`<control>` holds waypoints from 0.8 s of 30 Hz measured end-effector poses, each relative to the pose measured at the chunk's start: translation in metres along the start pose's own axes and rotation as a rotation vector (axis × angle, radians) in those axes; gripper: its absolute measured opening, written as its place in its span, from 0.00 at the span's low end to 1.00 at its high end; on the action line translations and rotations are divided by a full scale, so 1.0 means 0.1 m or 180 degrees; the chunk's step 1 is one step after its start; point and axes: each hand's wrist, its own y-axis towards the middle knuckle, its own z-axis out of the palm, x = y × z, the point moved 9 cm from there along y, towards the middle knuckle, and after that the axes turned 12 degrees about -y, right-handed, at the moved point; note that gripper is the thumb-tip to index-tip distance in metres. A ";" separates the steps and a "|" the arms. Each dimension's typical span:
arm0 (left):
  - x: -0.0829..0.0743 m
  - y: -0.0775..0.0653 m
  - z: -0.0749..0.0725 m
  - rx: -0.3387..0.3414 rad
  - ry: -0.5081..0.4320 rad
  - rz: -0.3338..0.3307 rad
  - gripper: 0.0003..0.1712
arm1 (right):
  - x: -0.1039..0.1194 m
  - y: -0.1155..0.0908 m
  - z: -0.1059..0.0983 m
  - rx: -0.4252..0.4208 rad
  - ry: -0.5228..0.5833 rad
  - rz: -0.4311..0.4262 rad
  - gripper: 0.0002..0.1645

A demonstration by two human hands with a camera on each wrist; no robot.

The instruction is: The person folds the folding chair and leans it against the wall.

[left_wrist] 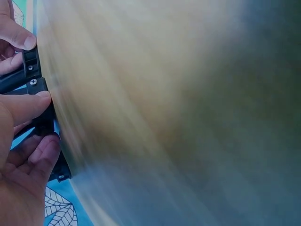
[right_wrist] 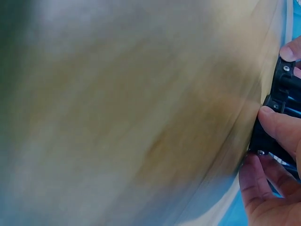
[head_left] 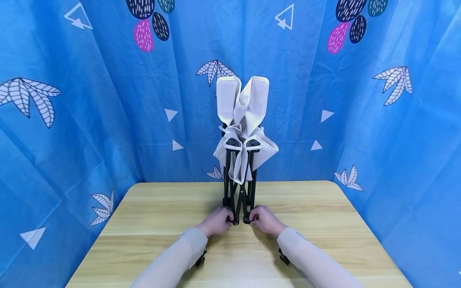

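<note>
A folded camp chair stands upright near the middle of the wooden table, its white fabric bunched at the top over crossed black legs. At its base, my left hand grips a black foot on the left side. My right hand grips the matching foot on the right side. In the left wrist view, thumb and fingers of the left hand pinch a black plastic foot with a screw in it. The right wrist view shows the right hand pinching another screwed foot.
The light wooden table has rounded far corners. A blue patterned curtain hangs behind it and along both sides, and the chair's fabric rises in front of it. Small black devices sit under both sleeve cuffs.
</note>
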 end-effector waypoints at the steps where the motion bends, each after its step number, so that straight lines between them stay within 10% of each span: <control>1: 0.00 0.01 0.00 -0.0005 -0.0004 -0.0010 0.04 | 0.00 0.01 0.00 -0.0002 -0.0004 0.0005 0.09; 24: 0.09 0.17 -0.05 -0.0086 -0.0089 -0.0124 0.05 | -0.09 0.15 -0.03 0.0067 0.0182 0.0247 0.08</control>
